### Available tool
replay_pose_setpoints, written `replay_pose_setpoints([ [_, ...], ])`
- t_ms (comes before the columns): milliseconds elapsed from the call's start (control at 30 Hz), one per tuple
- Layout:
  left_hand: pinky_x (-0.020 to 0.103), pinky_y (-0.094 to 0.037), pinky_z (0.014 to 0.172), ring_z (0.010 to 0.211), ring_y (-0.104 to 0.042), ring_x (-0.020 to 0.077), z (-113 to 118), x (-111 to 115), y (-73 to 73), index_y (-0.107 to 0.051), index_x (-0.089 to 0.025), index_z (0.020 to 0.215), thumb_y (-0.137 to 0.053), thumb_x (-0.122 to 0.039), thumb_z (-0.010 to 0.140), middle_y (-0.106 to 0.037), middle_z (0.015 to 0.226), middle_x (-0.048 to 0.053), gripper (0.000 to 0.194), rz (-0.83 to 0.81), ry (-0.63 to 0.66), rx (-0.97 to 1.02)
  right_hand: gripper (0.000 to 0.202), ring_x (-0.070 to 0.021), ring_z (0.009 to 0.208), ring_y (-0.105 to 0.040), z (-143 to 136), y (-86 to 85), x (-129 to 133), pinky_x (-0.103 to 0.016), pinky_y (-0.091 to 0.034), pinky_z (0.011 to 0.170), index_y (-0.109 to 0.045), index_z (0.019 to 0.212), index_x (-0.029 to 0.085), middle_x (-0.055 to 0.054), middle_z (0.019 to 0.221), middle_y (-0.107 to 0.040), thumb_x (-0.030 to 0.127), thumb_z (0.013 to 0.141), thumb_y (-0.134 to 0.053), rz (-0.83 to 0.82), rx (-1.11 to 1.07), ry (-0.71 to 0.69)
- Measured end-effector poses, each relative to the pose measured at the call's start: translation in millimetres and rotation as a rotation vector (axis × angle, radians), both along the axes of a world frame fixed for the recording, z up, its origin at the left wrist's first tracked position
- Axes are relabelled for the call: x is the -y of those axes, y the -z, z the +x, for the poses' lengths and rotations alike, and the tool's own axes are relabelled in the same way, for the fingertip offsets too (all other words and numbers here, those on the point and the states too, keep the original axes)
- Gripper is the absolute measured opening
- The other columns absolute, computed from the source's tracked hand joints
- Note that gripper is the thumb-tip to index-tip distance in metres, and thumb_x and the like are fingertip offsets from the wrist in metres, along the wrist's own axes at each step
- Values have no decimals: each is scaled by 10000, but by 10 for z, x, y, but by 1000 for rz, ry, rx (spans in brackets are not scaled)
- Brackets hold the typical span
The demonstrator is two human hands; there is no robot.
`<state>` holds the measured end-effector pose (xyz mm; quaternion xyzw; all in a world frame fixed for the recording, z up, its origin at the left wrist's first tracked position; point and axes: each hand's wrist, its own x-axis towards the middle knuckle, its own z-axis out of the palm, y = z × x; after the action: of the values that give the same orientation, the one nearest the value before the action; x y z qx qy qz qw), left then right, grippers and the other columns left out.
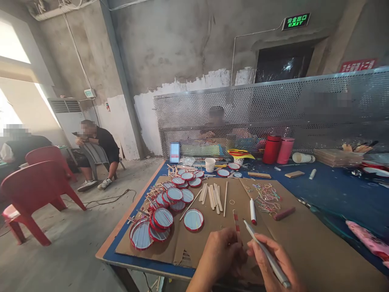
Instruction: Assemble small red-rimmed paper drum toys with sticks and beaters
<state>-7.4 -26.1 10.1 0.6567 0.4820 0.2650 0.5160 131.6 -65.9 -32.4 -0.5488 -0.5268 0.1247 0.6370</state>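
Note:
My left hand (219,249) is closed on a flat wooden craft stick (236,222) that has red marks along it. A whitish marker pen (277,269) rests in my right hand (284,259), its tip pointing up and left near the stick. Beyond both hands, a white marker with a red end (253,211) lies on the cardboard sheet (212,231). A single round, red-rimmed hand drum (193,220) lies left of it. Several more such drums (163,218) with sticks are heaped farther left. Loose craft sticks (215,198) lie in the middle.
Colourful rubber bands (267,198) and a dark red stick-like piece (284,213) lie to the right. A paper cup (210,164), a phone (174,152) and a red bottle (271,149) stand at the back, before a perforated metal screen (188,109). A person (103,140) sits beyond the table's left edge.

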Motion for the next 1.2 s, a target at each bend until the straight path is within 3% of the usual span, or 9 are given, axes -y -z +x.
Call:
replay_pose_setpoints([
  [733, 239, -476, 627, 605, -587, 133, -4, -27, 54, -579, -147, 754, -529, -258, 762, -593, 597, 3, 122, 61, -23, 62, 341, -176, 579, -660, -77, -110, 7, -229, -542, 539, -608, 952, 170, -51, 677, -687, 473, 798, -589, 60, 12, 85],
  [1000, 226, -472, 676, 707, -601, 138, -19, -3, -13, -602, -140, 746, -523, -223, 750, -630, 677, 16, 114, 125, -33, -4, 339, -174, 592, -653, -80, -127, 14, -236, -533, 532, -608, 958, 167, -60, 709, -685, 471, 811, -581, 35, -5, 81],
  [1200, 236, -482, 637, 637, -598, 139, -23, -4, -21, -609, -143, 781, -514, -246, 768, -599, 601, 5, 141, 51, 7, 16, 345, -178, 562, -648, -89, -128, 3, -246, -532, 519, -613, 943, 169, -59, 692, -687, 483, 801, -585, 58, 3, 104],
])
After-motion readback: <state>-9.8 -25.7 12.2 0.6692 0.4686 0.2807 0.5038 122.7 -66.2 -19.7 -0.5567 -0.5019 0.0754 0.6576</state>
